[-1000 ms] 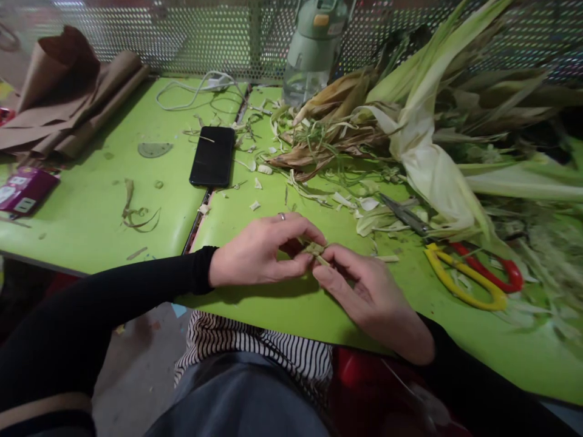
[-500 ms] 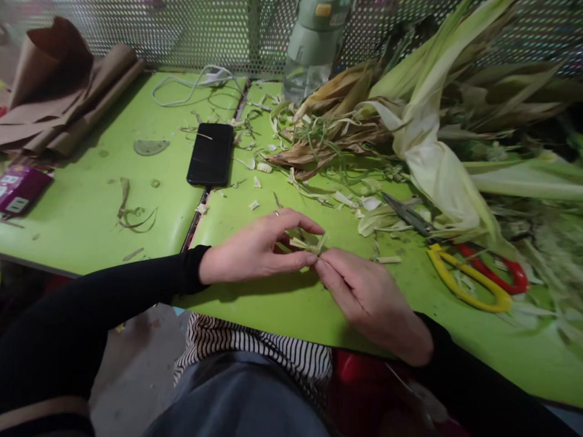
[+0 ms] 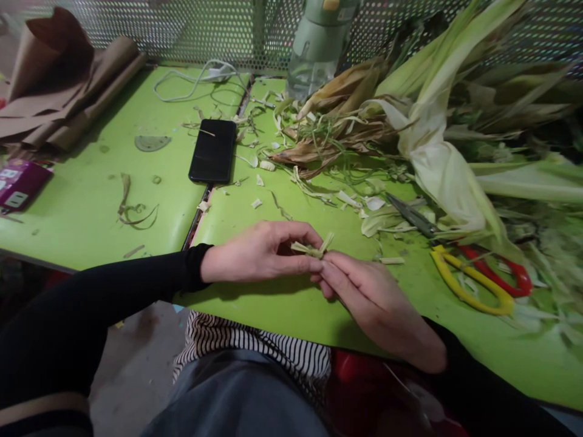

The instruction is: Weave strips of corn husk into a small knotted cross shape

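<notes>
A small knotted piece of pale green corn husk (image 3: 314, 249) sits between my two hands, its short ends sticking up. My left hand (image 3: 266, 252) is closed on it, thumb and fingers pinching from the left. From the right, my right hand (image 3: 368, 291) pinches at the same spot, thumb against fingers; the exact part it grips is hidden. Both hands are just above the green table (image 3: 255, 303), near its front edge. To the right lie scissors (image 3: 471, 291) with one yellow and one red handle, their blades pointing away to the left.
A heap of corn husks (image 3: 446, 158) fills the back right. A black phone (image 3: 212, 152), a protractor (image 3: 152, 142), a white cable (image 3: 182, 85) and husk scraps (image 3: 134, 206) lie to the left. Behind stand a water bottle (image 3: 316, 54) and brown paper (image 3: 68, 85). A purple box (image 3: 25, 185) sits far left.
My right hand has shifted slightly right and down, with more of its fingertips showing below the thumb. My left fingers have curled closer round the husk piece. The view has moved a little.
</notes>
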`<state>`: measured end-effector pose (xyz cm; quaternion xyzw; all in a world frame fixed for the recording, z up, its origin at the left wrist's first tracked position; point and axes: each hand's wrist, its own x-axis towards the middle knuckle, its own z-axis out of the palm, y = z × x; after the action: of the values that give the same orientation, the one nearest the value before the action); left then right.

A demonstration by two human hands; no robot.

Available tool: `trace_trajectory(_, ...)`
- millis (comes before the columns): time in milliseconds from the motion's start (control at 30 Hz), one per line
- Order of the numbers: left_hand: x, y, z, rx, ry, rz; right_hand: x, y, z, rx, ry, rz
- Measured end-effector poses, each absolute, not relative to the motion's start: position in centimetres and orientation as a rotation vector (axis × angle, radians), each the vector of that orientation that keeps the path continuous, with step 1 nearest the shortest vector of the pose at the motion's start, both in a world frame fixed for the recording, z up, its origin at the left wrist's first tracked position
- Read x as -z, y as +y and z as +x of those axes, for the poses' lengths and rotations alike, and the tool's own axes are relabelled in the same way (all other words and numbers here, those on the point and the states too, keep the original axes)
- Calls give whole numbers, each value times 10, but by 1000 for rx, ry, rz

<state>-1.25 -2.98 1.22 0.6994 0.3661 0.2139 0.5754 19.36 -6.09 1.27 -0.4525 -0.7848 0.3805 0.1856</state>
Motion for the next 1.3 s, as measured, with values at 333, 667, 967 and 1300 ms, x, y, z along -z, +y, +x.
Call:
trace_trajectory(333,-25,-45,-5,-525,765,1341,-23,-65,199,-1317,-2131,-1044)
trace_trajectory(667,-15,-33,-7,-594,654,1044,-10,-59,199,-1299,-1965,-1198)
trace_trajectory(967,-2,-36,5,-834,610,923,4,-51,181,-1668,-1505,-1283)
trace_trajectory(1300,-2,-35,1,-835,645,914,3,-64,180,-1726,-1442,-1236)
